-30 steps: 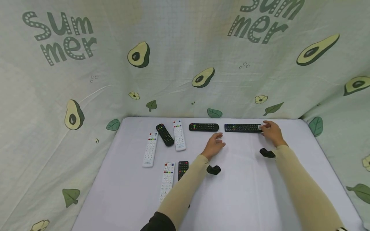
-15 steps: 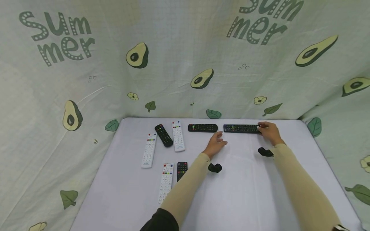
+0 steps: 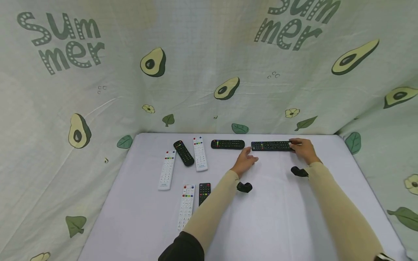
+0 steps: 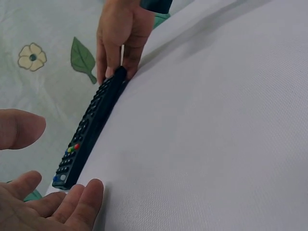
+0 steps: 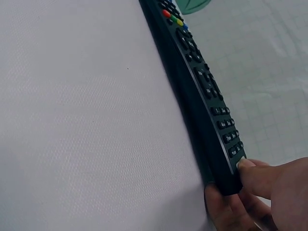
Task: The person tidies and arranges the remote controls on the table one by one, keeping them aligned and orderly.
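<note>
A white-covered table (image 3: 267, 224) stands here, and a person's two pale sleeves (image 3: 339, 210) reach forward over it towards its far edge. Near that edge is a long black remote (image 3: 270, 146), its long axis running left to right, roughly parallel to the edge. Past its left end, almost in line and a small gap away, lies a second black remote (image 3: 227, 144). The right hand (image 3: 304, 150) is nearer, angled inward, gripping the right end with thumb on top and fingers beneath. The left hand (image 3: 245, 162) holds nothing; its thumb stands wide of the fingers, which are just beside the left end, touching or not I cannot tell. Small coloured buttons (image 5: 174, 19) sit towards that left end.
</note>
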### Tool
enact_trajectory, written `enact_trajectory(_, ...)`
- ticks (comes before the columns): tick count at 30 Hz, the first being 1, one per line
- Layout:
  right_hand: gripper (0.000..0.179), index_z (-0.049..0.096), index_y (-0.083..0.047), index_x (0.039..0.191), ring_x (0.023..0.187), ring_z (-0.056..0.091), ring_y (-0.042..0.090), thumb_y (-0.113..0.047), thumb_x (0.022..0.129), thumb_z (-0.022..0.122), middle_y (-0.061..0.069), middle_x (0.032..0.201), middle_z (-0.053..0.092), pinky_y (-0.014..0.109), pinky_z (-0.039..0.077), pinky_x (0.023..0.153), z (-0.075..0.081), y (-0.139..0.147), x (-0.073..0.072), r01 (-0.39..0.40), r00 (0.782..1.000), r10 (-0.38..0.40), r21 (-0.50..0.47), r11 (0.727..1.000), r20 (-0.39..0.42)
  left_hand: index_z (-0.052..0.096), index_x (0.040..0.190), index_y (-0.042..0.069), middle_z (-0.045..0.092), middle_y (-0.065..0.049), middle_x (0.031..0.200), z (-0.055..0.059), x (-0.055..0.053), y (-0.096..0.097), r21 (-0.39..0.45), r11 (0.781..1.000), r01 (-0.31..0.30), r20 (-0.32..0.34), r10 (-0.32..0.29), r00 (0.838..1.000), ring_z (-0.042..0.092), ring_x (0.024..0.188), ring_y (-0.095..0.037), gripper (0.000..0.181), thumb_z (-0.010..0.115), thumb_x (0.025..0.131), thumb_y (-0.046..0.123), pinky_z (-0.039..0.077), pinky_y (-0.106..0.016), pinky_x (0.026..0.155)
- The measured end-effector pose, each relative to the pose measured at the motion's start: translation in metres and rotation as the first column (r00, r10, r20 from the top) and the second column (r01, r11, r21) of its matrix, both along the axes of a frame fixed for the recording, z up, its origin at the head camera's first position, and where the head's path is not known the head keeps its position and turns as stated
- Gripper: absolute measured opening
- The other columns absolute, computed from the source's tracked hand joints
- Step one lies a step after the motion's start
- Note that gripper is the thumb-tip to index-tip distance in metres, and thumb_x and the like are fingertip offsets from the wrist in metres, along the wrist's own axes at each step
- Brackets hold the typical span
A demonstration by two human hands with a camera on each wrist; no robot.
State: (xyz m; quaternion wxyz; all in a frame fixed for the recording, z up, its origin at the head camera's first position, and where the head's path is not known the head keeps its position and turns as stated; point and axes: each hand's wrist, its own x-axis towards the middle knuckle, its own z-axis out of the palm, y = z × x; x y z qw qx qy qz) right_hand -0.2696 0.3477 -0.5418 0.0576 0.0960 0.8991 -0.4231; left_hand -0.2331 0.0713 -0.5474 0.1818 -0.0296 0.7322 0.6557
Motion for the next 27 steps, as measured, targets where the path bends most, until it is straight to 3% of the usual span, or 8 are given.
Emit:
enact_trajectory(6,0.045,0.049,0.011,0.150,0.132,0.055,0.046,-0.004,0.108,0.052,0.037,0.147,0.049,0.021,0.060,0.083,-0.001,0.001,0.000,0.002,1.000,-0.002,-0.008,1.000,0.020,0.045,0.158,0.010,0.044,-0.012,0.164,-0.001,-0.002,0.002,0.023,1.000,0.009,0.018,-0.009,1.000,0.058,0.132,-0.025,0.065,0.072,0.099,0.012,0.055,-0.036,0.106)
enact_trajectory(8,0.045,0.049,0.010,0.151,0.133,0.054,0.047,-0.004,0.108,0.052,0.037,0.147,0.048,0.030,0.061,0.092,-0.002,0.001,0.001,0.001,1.000,0.000,-0.010,1.000,0.025,0.045,0.158,0.010,0.044,-0.012,0.165,-0.001,-0.001,0.002,0.037,0.999,0.011,0.028,-0.012,1.000,0.059,0.131,-0.025,0.065,0.072,0.099,0.012,0.055,-0.036,0.106)
enact_trajectory(11,0.045,0.049,0.010,0.151,0.133,0.053,0.048,-0.006,0.109,0.052,0.038,0.147,0.049,0.048,0.056,0.104,-0.002,0.001,0.005,0.000,1.000,0.000,0.001,1.000,0.021,0.045,0.158,0.010,0.043,-0.013,0.165,-0.001,0.000,0.003,0.058,0.998,0.009,0.041,-0.011,0.999,0.059,0.130,-0.026,0.065,0.072,0.099,0.011,0.055,-0.036,0.106)
enact_trajectory(14,0.044,0.050,0.010,0.150,0.131,0.052,0.048,-0.006,0.109,0.052,0.038,0.145,0.050,0.056,0.050,0.109,-0.003,-0.001,0.009,0.000,1.000,0.000,0.014,1.000,0.012,0.046,0.157,0.009,0.044,-0.013,0.164,-0.001,0.003,0.002,0.077,0.997,-0.003,0.046,-0.001,0.999,0.059,0.131,-0.026,0.065,0.072,0.098,0.009,0.055,-0.036,0.107)
enact_trajectory(17,0.044,0.051,0.011,0.149,0.127,0.055,0.047,-0.006,0.108,0.052,0.038,0.143,0.051,0.052,0.054,0.105,-0.004,-0.003,0.014,0.003,1.000,-0.003,0.017,1.000,0.000,0.048,0.155,0.008,0.048,-0.014,0.161,-0.001,0.006,0.002,0.085,0.996,-0.022,0.037,0.019,0.999,0.058,0.133,-0.028,0.063,0.073,0.097,0.009,0.053,-0.038,0.109)
enact_trajectory(20,0.044,0.051,0.011,0.148,0.122,0.057,0.044,-0.006,0.107,0.052,0.038,0.141,0.052,0.032,0.058,0.091,-0.004,-0.006,0.023,0.021,1.000,-0.021,0.005,1.000,-0.006,0.052,0.152,0.008,0.052,-0.015,0.155,-0.001,0.010,0.001,0.089,0.995,-0.052,0.013,0.051,0.999,0.057,0.136,-0.029,0.060,0.073,0.096,0.008,0.050,-0.041,0.113)
enact_trajectory(23,0.044,0.052,0.011,0.147,0.121,0.059,0.043,-0.006,0.107,0.053,0.039,0.140,0.054,0.013,0.052,0.076,-0.004,-0.009,0.033,0.042,0.999,-0.042,-0.025,0.999,-0.020,0.056,0.149,0.010,0.056,-0.012,0.151,-0.001,0.013,0.000,0.087,0.993,-0.085,-0.010,0.087,0.996,0.056,0.136,-0.029,0.056,0.073,0.096,0.007,0.048,-0.042,0.115)
enact_trajectory(27,0.044,0.053,0.011,0.147,0.121,0.060,0.040,-0.006,0.106,0.055,0.040,0.141,0.055,0.007,0.049,0.070,-0.001,-0.015,0.049,0.061,0.997,-0.063,-0.069,0.996,-0.032,0.058,0.146,0.012,0.061,-0.008,0.143,-0.001,0.018,-0.006,0.101,0.988,-0.120,-0.035,0.125,0.992,0.059,0.131,-0.025,0.053,0.072,0.096,0.005,0.050,-0.041,0.112)
